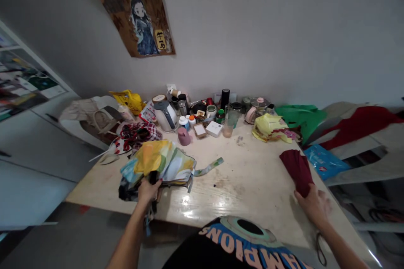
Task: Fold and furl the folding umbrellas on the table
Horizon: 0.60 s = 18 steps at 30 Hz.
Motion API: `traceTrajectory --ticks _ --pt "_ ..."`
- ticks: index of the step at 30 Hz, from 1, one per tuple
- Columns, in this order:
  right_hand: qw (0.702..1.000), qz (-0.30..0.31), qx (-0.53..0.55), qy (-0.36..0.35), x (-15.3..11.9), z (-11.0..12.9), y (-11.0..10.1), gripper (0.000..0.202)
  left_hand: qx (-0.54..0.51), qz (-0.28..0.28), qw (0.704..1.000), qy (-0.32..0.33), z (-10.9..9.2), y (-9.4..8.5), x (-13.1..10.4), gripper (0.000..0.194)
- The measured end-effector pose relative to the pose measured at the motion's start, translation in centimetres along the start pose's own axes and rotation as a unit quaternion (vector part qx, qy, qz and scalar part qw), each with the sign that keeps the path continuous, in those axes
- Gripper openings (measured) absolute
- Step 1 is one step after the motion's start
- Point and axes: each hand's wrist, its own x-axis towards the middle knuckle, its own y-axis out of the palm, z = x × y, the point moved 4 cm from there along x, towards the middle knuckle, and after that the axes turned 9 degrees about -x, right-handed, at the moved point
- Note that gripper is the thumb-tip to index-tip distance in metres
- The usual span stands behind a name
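Observation:
My left hand (148, 191) is closed at the near edge of a loosely collapsed umbrella (167, 160), beside its black part. The umbrella's fabric is patterned in yellow, white, green and light blue, and its tie strap (208, 167) lies stretched out to the right on the table. Over at the table's right side, my right hand (313, 206) grips the near end of a maroon folded umbrella (296, 170). A dark wrist loop (320, 249) shows below that hand. The palm hides the maroon umbrella's handle.
Along the wall stand an electric kettle (166, 115), a pink cup (184, 136), a white box (214, 129), a clear cup (227, 128) and a glass teapot (257, 109). A yellow plastic package (268, 127) lies right of them. Chairs with bags flank the table (246, 185).

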Motion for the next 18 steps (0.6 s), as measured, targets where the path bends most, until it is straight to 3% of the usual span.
traceTrajectory --ticks 2,4,7,9,11,14,16,18 --pt "0.997 0.014 -0.012 0.076 -0.3 -2.3 0.1 0.070 0.047 -0.020 0.999 -0.004 0.3 -0.6 0.1 0.054" --pt "0.991 0.073 0.002 0.115 -0.8 -3.4 0.6 0.071 0.122 -0.043 0.992 0.017 0.3 -1.0 -0.5 0.067" --pt "0.981 0.143 0.055 0.117 -1.4 -3.7 1.3 0.063 0.236 -0.136 0.958 0.088 -0.7 -2.0 -2.2 0.076" --pt "0.979 0.142 0.094 0.111 -1.4 -3.5 1.5 0.052 0.263 -0.198 0.933 0.148 -2.2 -2.5 -3.4 0.076" --pt "0.977 0.131 0.124 0.117 -1.3 -3.4 1.6 0.036 0.254 -0.213 0.919 0.212 -4.1 -2.2 -4.4 0.072" --pt "0.970 0.115 0.182 0.111 -1.7 -2.6 1.7 0.015 0.209 -0.165 0.907 0.327 -7.2 -0.1 -5.6 0.060" --pt "0.963 0.118 0.229 0.086 -2.4 -1.6 1.6 0.012 0.149 -0.077 0.901 0.399 -9.0 2.4 -6.7 0.052" --pt "0.952 0.129 0.274 0.045 -3.6 -0.1 1.1 0.012 0.062 0.053 0.908 0.411 -10.2 5.5 -8.1 0.045"
